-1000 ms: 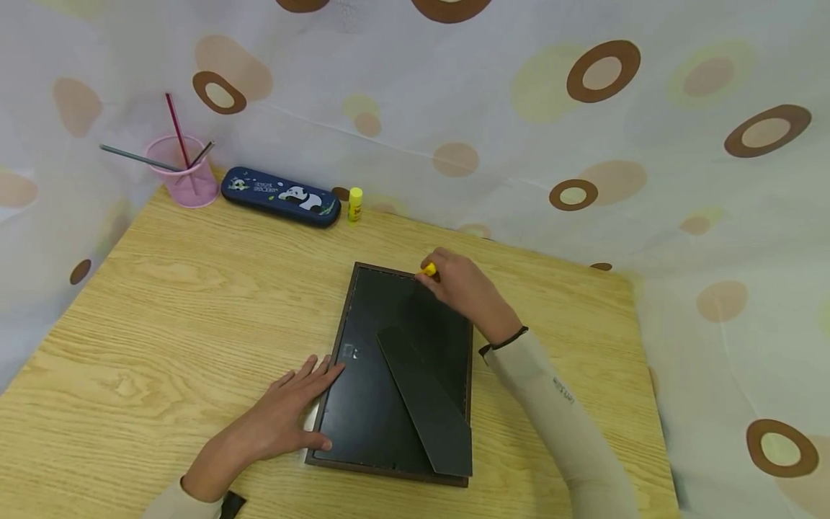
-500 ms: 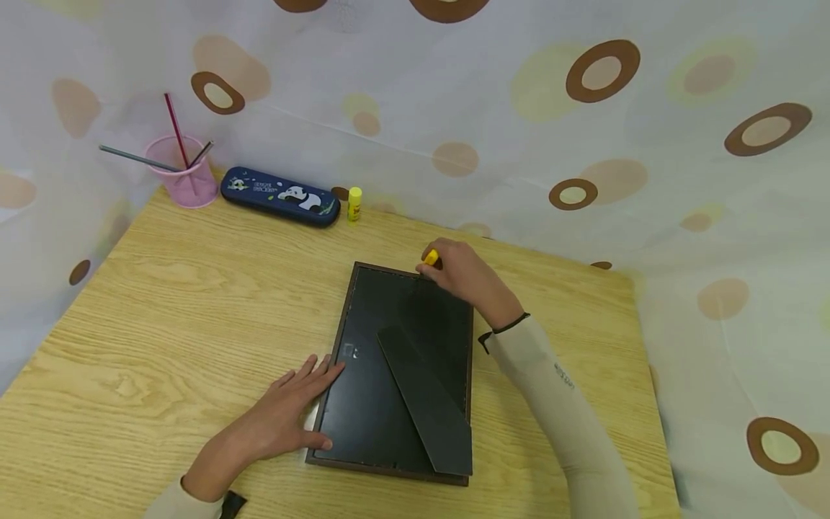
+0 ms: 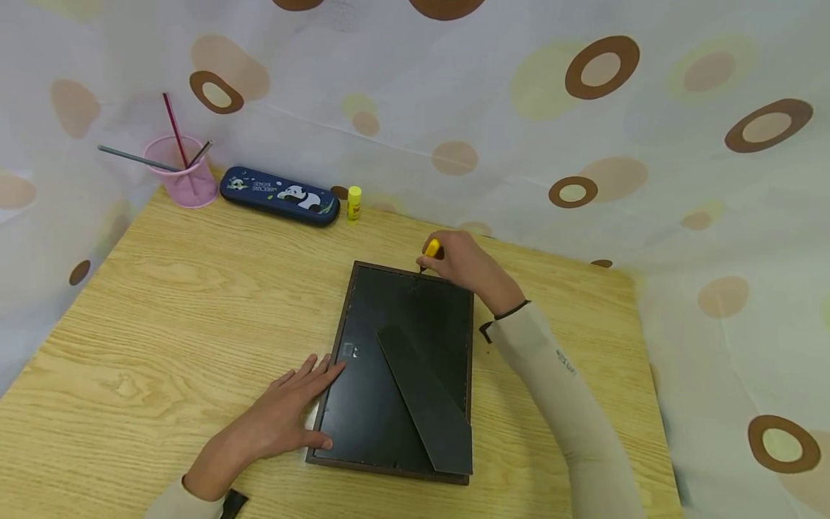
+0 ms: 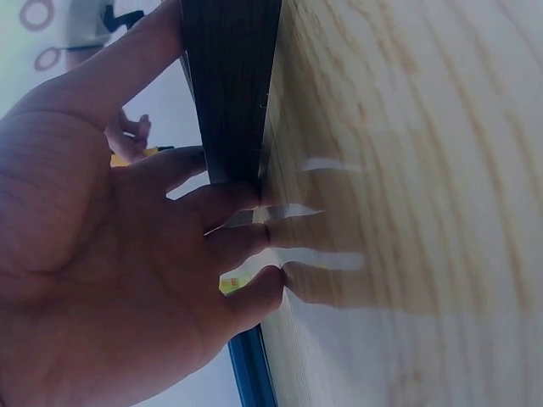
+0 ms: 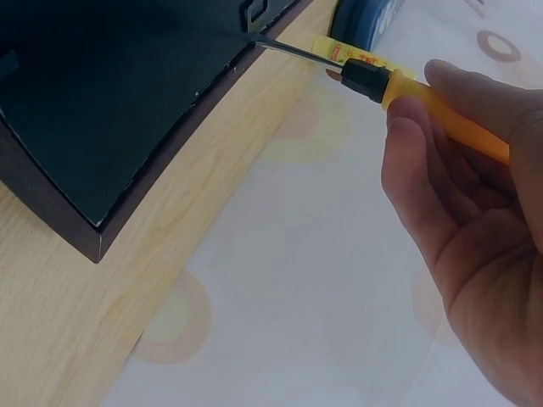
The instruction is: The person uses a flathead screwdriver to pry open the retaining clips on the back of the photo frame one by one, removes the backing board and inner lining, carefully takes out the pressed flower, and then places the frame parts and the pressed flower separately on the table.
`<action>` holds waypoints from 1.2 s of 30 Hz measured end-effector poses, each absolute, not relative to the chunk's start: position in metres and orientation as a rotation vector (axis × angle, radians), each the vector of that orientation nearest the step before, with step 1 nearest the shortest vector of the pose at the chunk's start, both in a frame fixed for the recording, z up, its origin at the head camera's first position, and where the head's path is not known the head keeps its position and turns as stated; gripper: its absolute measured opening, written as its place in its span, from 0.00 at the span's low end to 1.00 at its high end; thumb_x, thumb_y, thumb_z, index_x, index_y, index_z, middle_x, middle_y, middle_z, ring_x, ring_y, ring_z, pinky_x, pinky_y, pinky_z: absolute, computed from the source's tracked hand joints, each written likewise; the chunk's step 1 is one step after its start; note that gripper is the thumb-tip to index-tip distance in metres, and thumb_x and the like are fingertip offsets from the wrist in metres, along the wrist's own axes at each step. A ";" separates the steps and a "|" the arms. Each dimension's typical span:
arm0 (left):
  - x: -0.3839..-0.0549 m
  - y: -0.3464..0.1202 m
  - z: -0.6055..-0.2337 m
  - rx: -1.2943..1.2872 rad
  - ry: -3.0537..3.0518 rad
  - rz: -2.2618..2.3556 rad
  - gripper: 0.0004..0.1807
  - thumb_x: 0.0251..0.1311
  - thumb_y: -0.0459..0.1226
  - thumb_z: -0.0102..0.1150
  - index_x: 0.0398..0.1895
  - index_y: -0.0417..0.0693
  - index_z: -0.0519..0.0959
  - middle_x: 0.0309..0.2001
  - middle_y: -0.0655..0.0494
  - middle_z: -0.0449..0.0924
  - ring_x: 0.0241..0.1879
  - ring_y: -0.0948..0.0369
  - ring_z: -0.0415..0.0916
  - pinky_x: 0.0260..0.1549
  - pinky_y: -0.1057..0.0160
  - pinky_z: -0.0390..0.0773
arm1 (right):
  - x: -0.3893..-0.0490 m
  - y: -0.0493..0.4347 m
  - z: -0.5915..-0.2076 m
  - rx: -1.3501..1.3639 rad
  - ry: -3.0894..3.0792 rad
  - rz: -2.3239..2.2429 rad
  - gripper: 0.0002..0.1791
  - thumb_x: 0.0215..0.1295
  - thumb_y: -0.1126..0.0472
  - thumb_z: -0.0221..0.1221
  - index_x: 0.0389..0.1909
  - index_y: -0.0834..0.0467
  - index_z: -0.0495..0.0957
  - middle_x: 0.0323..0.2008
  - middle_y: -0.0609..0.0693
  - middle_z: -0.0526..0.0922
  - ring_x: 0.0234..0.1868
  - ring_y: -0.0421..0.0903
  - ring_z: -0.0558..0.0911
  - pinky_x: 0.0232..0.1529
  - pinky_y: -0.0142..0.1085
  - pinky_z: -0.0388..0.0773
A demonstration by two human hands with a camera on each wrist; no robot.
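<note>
A picture frame [image 3: 402,339] lies back side up on the table, its black backing and slanted easel leg [image 3: 431,404] showing. My right hand [image 3: 463,261] grips a screwdriver [image 5: 441,110] by its yellow handle. In the right wrist view the metal shaft [image 5: 297,51] reaches the frame's far edge, its tip at the seam beside a small hanger tab [image 5: 254,13]. My left hand [image 3: 285,418] rests with spread fingers on the frame's left side. In the left wrist view some fingertips [image 4: 263,292] touch the tabletop beside the dark frame edge [image 4: 233,76].
Along the back stand a pink cup [image 3: 188,180] with several pencils, a navy panda pencil case [image 3: 280,196] and a yellow glue stick [image 3: 354,204]. A patterned sheet [image 3: 402,94] hangs close behind the wooden table [image 3: 162,324].
My right hand has moved slightly up and away along the frame's far edge, tilting the screwdriver more upright. The left hand and the frame have stayed put.
</note>
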State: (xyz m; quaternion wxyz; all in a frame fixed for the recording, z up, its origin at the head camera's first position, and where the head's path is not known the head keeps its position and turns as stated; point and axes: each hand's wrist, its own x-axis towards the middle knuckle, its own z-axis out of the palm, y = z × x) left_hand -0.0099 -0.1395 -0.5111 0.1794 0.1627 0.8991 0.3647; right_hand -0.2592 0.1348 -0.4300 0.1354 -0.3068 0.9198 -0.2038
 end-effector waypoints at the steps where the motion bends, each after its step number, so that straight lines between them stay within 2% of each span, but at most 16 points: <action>1: -0.010 -0.140 -0.510 0.461 2.543 1.029 0.60 0.41 0.48 0.81 0.79 0.48 0.57 0.76 0.37 0.54 0.76 0.39 0.45 0.66 0.31 0.52 | -0.260 0.135 -0.430 -0.873 2.660 -0.595 0.15 0.70 0.55 0.63 0.45 0.64 0.81 0.39 0.57 0.83 0.32 0.48 0.81 0.36 0.39 0.80; 6: -0.010 -0.140 -0.508 0.462 2.546 1.034 0.60 0.41 0.49 0.81 0.78 0.49 0.58 0.75 0.37 0.56 0.76 0.38 0.47 0.65 0.31 0.53 | -0.265 0.136 -0.427 -0.776 2.605 -0.627 0.14 0.70 0.55 0.62 0.46 0.63 0.80 0.35 0.57 0.83 0.30 0.51 0.83 0.33 0.39 0.80; 13: -0.010 -0.139 -0.508 0.456 2.546 1.024 0.60 0.41 0.48 0.81 0.79 0.50 0.58 0.75 0.37 0.56 0.76 0.39 0.46 0.65 0.31 0.53 | -0.271 0.136 -0.423 -0.739 2.572 -0.646 0.13 0.70 0.55 0.63 0.45 0.61 0.80 0.31 0.54 0.84 0.25 0.48 0.82 0.30 0.38 0.80; 17: -0.010 -0.138 -0.508 0.458 2.546 1.021 0.60 0.41 0.48 0.81 0.78 0.50 0.58 0.75 0.37 0.56 0.76 0.39 0.46 0.65 0.31 0.54 | -0.272 0.137 -0.424 -0.738 2.573 -0.650 0.13 0.70 0.55 0.63 0.45 0.61 0.81 0.30 0.54 0.84 0.27 0.54 0.84 0.30 0.39 0.80; 23: -0.010 -0.138 -0.507 0.470 2.549 1.027 0.60 0.40 0.50 0.81 0.78 0.50 0.59 0.75 0.36 0.57 0.75 0.38 0.48 0.64 0.30 0.55 | -0.270 0.138 -0.425 -0.738 2.570 -0.634 0.13 0.70 0.55 0.62 0.45 0.61 0.80 0.32 0.55 0.84 0.27 0.50 0.83 0.30 0.38 0.80; 27: -0.011 -0.138 -0.506 0.475 2.554 1.016 0.60 0.40 0.50 0.81 0.78 0.49 0.58 0.75 0.36 0.57 0.75 0.38 0.48 0.63 0.30 0.56 | -0.267 0.137 -0.424 -0.760 2.569 -0.621 0.13 0.71 0.55 0.62 0.45 0.61 0.79 0.34 0.57 0.83 0.28 0.51 0.82 0.32 0.39 0.80; 36: -0.011 -0.139 -0.507 0.464 2.552 1.003 0.61 0.41 0.51 0.81 0.79 0.50 0.58 0.75 0.37 0.56 0.76 0.39 0.47 0.64 0.31 0.55 | -0.250 0.131 -0.426 -0.960 2.653 -0.462 0.15 0.71 0.56 0.62 0.47 0.64 0.80 0.41 0.57 0.82 0.34 0.49 0.80 0.39 0.41 0.79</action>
